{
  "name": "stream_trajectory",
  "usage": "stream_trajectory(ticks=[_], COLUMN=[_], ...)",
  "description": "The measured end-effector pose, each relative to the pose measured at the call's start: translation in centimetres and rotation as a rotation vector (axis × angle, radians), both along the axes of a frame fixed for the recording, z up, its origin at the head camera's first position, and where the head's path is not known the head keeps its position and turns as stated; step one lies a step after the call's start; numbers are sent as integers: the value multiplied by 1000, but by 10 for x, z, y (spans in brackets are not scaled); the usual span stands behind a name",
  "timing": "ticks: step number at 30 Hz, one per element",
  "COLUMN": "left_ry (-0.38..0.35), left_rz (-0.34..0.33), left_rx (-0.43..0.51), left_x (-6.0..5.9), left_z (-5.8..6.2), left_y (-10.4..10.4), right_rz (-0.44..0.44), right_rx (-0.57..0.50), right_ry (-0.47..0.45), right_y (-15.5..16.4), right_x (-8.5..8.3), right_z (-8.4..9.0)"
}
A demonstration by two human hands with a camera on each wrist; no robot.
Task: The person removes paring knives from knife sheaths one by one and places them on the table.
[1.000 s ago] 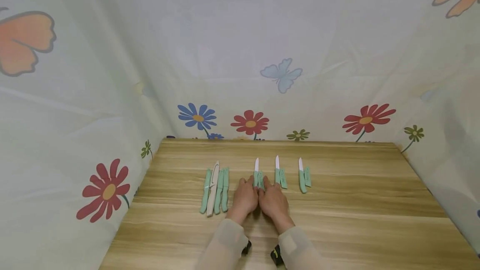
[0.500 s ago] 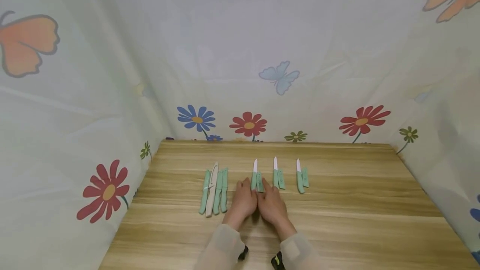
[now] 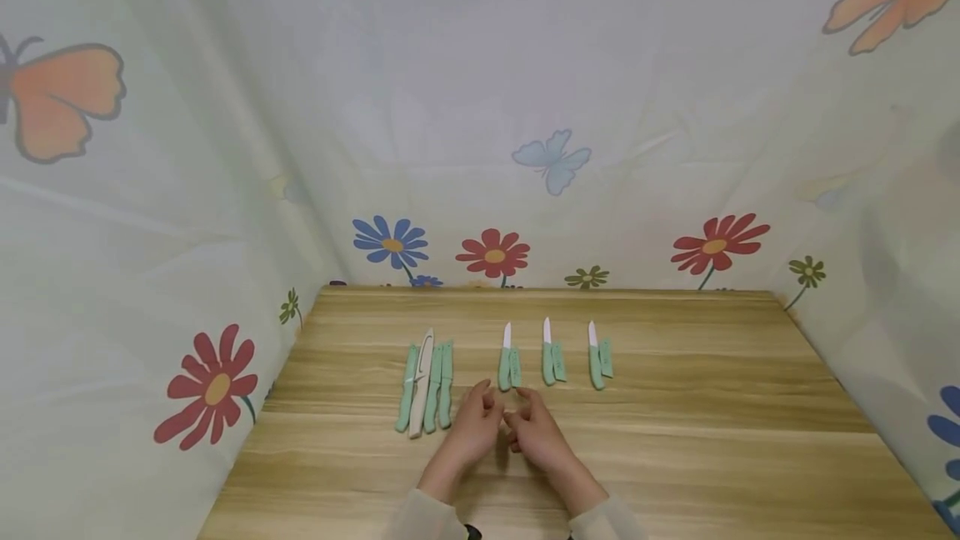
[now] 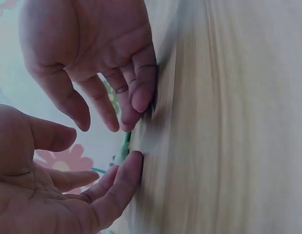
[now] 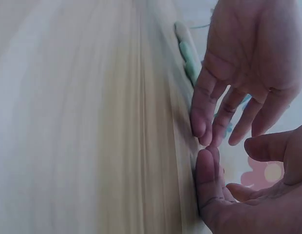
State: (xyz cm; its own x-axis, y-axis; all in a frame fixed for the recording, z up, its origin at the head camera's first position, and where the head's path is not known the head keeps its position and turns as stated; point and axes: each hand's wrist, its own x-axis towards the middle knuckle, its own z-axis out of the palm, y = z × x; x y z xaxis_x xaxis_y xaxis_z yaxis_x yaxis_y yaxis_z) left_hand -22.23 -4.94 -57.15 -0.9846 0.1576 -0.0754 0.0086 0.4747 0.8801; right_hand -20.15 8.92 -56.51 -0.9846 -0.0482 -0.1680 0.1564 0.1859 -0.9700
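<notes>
My left hand (image 3: 476,423) and right hand (image 3: 538,436) hover low over the wooden table, fingers loosely bent, holding nothing. Their fingertips face each other just in front of a paring knife (image 3: 505,372) with a mint handle and pale blade. A mint blade sheath (image 3: 515,368) lies against that knife's right side. Further right is a second paring knife (image 3: 548,363) with its sheath (image 3: 558,362), then a third paring knife (image 3: 596,367) with another sheath (image 3: 606,358). The left wrist view shows bent fingers of the left hand (image 4: 68,195) close to the tabletop, opposite the right hand (image 4: 97,44).
Left of my hands, several mint-handled knives (image 3: 446,398) in covers lie side by side, with a longer beige knife (image 3: 421,398) among them. The wooden table (image 3: 697,407) is bounded at the back and sides by a flower-printed cloth (image 3: 450,107).
Both hands have drawn back toward me from the leftmost paring knife and its sheath, and their fingers have come away. The knives and sheaths stay in their row.
</notes>
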Motion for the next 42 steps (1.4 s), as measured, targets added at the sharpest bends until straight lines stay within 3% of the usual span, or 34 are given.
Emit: stream_trajectory(ticks=[10,16,21,32,42], left_ry=[37,73,99,106,119], left_rz=[49,163,217,196,243], left_rx=[0,-48,-47,14,18], left_x=[19,29,31,31,24], left_z=[5,17,17,13,10], left_y=[-20,-31,-36,-37,-38], right_rz=[43,99,117,188,177], right_rx=[-171,-299,-377,-392,-360], right_ry=[-45,-74,-70,-86,-51], right_y=[-17,-30,-38,-48,-44], right_x=[9,11,10,6,6], right_z=[0,-1,-3,-9,-9])
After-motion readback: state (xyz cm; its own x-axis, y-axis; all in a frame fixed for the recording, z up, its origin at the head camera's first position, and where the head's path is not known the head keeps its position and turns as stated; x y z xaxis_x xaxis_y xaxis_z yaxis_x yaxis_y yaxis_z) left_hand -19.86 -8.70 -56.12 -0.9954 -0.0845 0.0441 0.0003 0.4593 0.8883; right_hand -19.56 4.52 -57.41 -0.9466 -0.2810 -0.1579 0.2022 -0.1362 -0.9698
